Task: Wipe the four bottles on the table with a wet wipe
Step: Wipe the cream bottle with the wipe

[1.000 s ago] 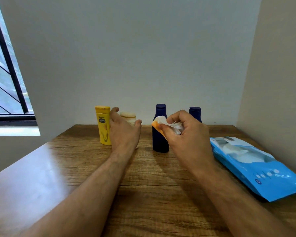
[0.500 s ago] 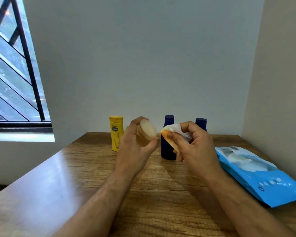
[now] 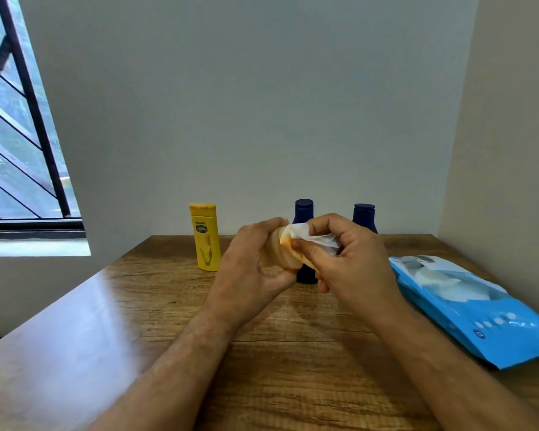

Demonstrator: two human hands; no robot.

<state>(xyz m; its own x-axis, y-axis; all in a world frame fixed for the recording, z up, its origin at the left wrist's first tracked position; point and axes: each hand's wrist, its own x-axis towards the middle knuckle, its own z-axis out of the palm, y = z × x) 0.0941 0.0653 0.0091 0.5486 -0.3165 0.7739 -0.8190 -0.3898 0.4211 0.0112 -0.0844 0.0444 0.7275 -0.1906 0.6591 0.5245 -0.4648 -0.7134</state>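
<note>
1. Wiping the small beige bottle, lifted off the wooden table and held in mid-air in front of the nearer blue bottle.
2. Left hand: fingers and thumb curled round the beige bottle's body, cap end turned toward the right hand.
3. Right hand: fingers curled, pinching the white wet wipe and pressing it against the bottle's cap end; an orange patch shows at the wipe's lower edge, cause unclear.
4. To do this step well, probably: keep a firm left grip low on the body, turn the bottle against the wipe rather than dragging the wipe round, cover cap, shoulder and sides in turn, then refold to a cleaner face of the wipe before moving on.
5. Worth watching: a damp, smooth bottle may slip in the fingers; wiping above the table rather than past its edge seems safer.
6. Left on the table: yellow bottle upright to the left, two blue bottles upright at the back, the farther blue bottle partly hidden behind the right hand, and the blue wipes pack lying at the right with its flap open.
7. Compared with half a second ago: hands closed together, wipe now touching the bottle where a gap stood between them; a second ago the left hand was only reaching round the bottle on the table.
</note>
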